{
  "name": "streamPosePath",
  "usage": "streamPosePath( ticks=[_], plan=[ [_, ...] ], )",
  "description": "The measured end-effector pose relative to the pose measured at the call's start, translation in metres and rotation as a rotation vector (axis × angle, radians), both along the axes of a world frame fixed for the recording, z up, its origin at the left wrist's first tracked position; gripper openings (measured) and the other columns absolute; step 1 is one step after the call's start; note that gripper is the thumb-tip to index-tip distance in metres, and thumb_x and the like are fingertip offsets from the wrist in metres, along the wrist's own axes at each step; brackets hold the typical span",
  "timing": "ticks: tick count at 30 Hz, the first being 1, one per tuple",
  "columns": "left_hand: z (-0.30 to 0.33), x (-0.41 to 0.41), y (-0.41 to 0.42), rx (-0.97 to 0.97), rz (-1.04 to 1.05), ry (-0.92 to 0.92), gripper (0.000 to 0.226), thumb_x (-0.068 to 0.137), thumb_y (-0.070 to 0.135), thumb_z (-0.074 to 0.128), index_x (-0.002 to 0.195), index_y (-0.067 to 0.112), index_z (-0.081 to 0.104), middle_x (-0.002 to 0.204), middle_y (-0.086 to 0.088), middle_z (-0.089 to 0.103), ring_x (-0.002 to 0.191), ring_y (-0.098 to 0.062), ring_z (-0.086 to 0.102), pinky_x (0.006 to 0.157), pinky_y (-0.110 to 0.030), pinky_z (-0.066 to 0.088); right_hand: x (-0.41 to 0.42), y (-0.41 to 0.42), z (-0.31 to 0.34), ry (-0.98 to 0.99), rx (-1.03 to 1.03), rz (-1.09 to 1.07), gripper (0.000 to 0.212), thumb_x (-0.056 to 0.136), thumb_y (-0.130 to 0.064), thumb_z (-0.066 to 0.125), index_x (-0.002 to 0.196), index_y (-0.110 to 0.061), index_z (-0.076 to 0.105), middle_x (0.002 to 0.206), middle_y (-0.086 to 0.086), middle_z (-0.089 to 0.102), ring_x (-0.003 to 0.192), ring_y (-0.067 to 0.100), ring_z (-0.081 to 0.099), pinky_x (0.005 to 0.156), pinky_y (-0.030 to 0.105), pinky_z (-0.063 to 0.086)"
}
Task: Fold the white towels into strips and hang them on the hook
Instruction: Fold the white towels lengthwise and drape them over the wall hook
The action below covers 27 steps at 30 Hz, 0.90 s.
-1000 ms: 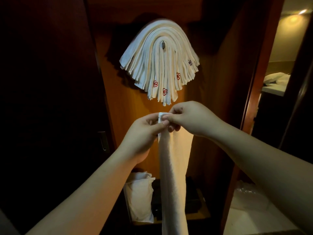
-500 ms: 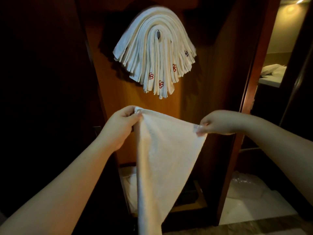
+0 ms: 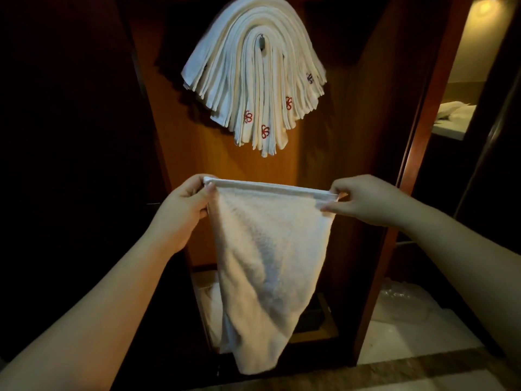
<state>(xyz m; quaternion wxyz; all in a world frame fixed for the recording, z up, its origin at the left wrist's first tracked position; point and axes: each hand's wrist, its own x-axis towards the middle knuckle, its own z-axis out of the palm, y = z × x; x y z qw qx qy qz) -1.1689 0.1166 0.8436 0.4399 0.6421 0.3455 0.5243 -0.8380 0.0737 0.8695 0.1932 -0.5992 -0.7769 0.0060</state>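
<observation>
The left hand [image 3: 184,210] and the right hand [image 3: 363,198] each have a pinching grip on a top corner of a white towel [image 3: 267,249], stretching its upper hem level between them while the rest hangs down loosely. Above it, a fan of folded towel strips [image 3: 253,80] drapes over the hook [image 3: 261,42] on the wooden panel [image 3: 183,153].

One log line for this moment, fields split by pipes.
phase: folding | towel: spread flat, top edge taut | left hand: pinches left corner | right hand: pinches right corner | hook: stack of strips hanging
</observation>
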Motion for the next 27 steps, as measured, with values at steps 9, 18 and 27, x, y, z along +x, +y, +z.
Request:
streamPosePath(
  ticks=[9, 18, 27],
  plan=[
    [0.0, 0.011, 0.004, 0.021, -0.044, -0.093, 0.018, 0.095, 0.036, 0.054, 0.089, 0.037, 0.071, 0.084, 0.01, 0.068, 0.08, -0.008, 0.065, 0.067, -0.024, 0.055, -0.005, -0.005, -0.009, 0.699, 0.185, 0.034, 0.019, 0.094, -0.03, 0.067, 0.103, -0.041, 0.054, 0.098, -0.01, 0.061, 0.084, -0.006, 0.063, 0.068, 0.012, 0.05],
    [-0.018, 0.041, -0.002, 0.015, 0.017, -0.124, 0.022, 0.099, 0.035, 0.05, 0.092, 0.038, 0.07, 0.086, 0.012, 0.071, 0.076, -0.005, 0.067, 0.059, -0.021, 0.054, -0.023, -0.001, -0.052, 0.892, 0.4, -0.209, 0.013, 0.104, -0.041, 0.047, 0.103, -0.035, 0.059, 0.091, -0.015, 0.062, 0.08, -0.017, 0.055, 0.059, -0.001, 0.037],
    [-0.028, 0.049, -0.011, 0.093, 0.12, -0.101, 0.021, 0.098, 0.036, 0.049, 0.092, 0.037, 0.069, 0.084, 0.014, 0.068, 0.077, -0.002, 0.063, 0.063, -0.02, 0.051, -0.002, -0.014, -0.072, 1.27, -0.076, 0.162, 0.06, 0.071, -0.071, 0.074, 0.117, -0.032, 0.069, 0.111, -0.003, 0.074, 0.1, 0.014, 0.072, 0.076, 0.024, 0.056]
  ],
)
